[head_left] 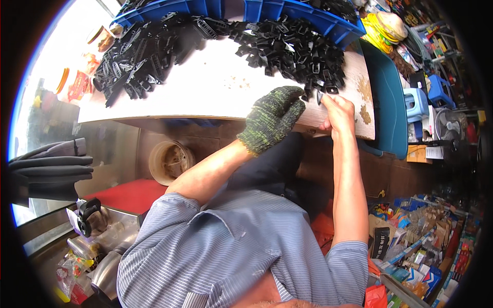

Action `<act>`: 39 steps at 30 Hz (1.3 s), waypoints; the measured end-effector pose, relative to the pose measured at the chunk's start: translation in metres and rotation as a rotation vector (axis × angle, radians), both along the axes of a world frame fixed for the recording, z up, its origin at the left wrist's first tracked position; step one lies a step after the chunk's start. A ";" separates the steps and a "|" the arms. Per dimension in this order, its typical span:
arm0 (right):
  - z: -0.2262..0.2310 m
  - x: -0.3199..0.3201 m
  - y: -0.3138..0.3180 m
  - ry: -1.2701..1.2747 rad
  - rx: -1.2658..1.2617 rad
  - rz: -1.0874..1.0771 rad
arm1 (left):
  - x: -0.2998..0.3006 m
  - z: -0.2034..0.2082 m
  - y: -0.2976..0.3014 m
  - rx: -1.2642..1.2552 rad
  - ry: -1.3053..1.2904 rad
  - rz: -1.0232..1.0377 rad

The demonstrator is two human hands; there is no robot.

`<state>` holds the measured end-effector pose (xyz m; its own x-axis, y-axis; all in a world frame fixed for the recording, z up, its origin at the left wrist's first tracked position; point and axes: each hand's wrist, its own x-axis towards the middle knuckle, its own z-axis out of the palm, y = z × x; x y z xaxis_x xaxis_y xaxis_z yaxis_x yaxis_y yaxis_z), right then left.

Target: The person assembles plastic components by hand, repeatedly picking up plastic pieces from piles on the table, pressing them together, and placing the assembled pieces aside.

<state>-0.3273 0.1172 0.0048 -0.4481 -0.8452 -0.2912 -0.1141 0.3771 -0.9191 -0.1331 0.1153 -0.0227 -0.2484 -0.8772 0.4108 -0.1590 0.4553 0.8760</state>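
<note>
My left hand (273, 120), in a dark green knitted glove, is at the table's front edge with its fingers closed. Its fingertips touch or nearly touch black plastic parts; what they pinch is hidden. To its right, my bare right hand (340, 114) is closed on a small dark blade-like piece (319, 97) that sticks out toward the glove. Just beyond both hands lies a heap of small black plastic parts (303, 51). Another heap, of longer black slotted plastic parts (149, 51), spreads over the table's left side.
Blue crates (308, 13) with black parts stand at the back of the white table (205, 97). A teal bin (385, 102) adjoins its right end. Below the front edge is a dirty white bucket (172, 161). Cluttered shelves (421, 246) fill the right side.
</note>
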 end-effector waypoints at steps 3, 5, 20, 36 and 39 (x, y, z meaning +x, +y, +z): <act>0.001 0.001 0.014 -0.108 -0.010 0.069 | -0.006 0.007 -0.006 0.089 0.044 -0.018; -0.001 0.005 0.022 -0.268 -0.035 0.188 | -0.013 0.002 -0.015 -0.001 0.047 -0.039; -0.020 0.036 0.033 -0.323 -0.212 0.159 | -0.010 0.010 -0.027 0.354 0.112 -0.105; -0.018 0.068 0.031 -0.311 -0.247 0.076 | 0.054 0.017 -0.066 -0.157 -0.300 0.261; -0.017 0.068 0.031 -0.393 -0.237 0.006 | 0.107 0.044 -0.106 -0.103 -0.752 0.594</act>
<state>-0.2589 0.1479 -0.0119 -0.3374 -0.9112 -0.2363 0.2587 0.1516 -0.9540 -0.0258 0.0095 0.0216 -0.0049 -0.9133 0.4073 -0.8917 0.1883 0.4115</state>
